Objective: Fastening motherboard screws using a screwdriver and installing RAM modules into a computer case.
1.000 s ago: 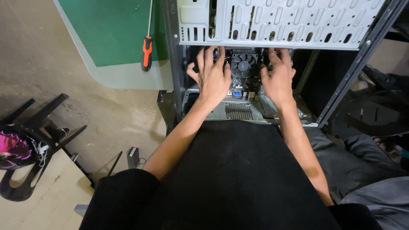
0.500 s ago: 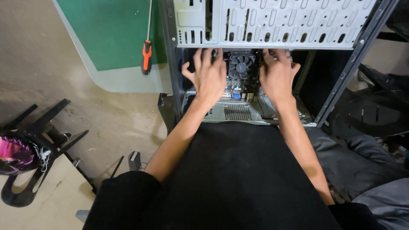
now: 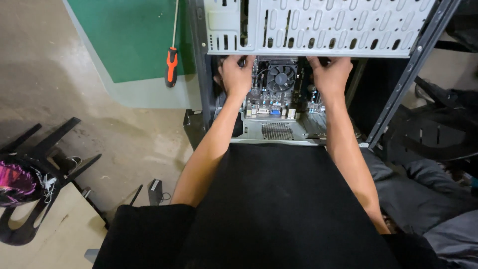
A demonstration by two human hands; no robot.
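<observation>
An open computer case (image 3: 318,30) lies in front of me, its perforated metal drive cage across the top. Inside sits a motherboard (image 3: 271,102) with a black cooler fan (image 3: 281,77) at its middle. My left hand (image 3: 236,74) reaches into the case at the board's left side, fingers curled under the cage edge. My right hand (image 3: 328,74) does the same at the board's right side. Both sets of fingertips are hidden under the cage. Each hand appears to grip the board's far edge.
An orange-handled screwdriver (image 3: 171,62) lies on a green mat (image 3: 129,37) left of the case. A black chair base (image 3: 45,154) and a wooden board (image 3: 50,234) are at lower left. Dark cloth (image 3: 433,199) and a black frame lie at right.
Both hands have slid farther into the case, from resting on top of the board to its far corners under the cage. The fan is now uncovered between them.
</observation>
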